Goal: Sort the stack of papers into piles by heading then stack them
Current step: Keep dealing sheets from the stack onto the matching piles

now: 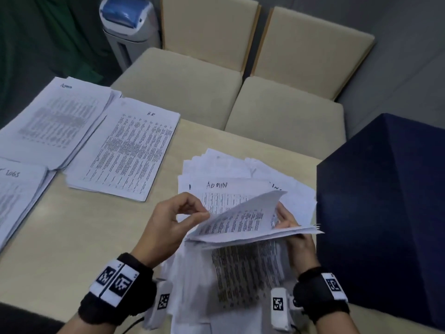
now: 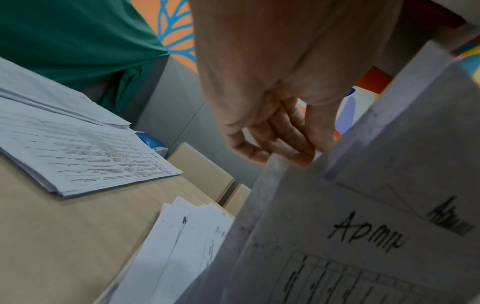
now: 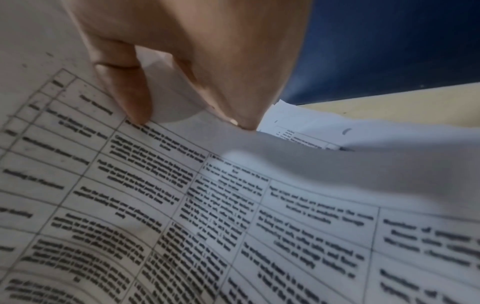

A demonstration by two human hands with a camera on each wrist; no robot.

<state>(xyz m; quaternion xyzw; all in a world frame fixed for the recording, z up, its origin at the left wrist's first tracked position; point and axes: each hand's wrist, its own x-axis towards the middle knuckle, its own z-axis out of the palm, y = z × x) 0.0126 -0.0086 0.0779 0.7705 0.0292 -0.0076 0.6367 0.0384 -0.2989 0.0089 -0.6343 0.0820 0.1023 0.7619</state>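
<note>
Left hand (image 1: 168, 220) at 6 o'clock, grip pinching edge of lifted sheets (image 1: 243, 220). Right hand (image 1: 292, 235) grasping same bundle from 3 o'clock side, thumb on top. Beneath, loose unsorted papers (image 1: 240, 169) fanned on surface (image 1: 60, 237), top heading "ADMIN". At 10 o'clock: logs pile (image 1: 16, 189), HR pile (image 1: 125, 150), Admin pile (image 1: 55, 121). Dark blue box (image 1: 385, 201) at 3 o'clock, contents not visible.

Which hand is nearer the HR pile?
Left. The left hand pinches the lifted sheets' near-left edge, just below the HR pile; the right hand grips their far side, beside the dark blue box.
</note>
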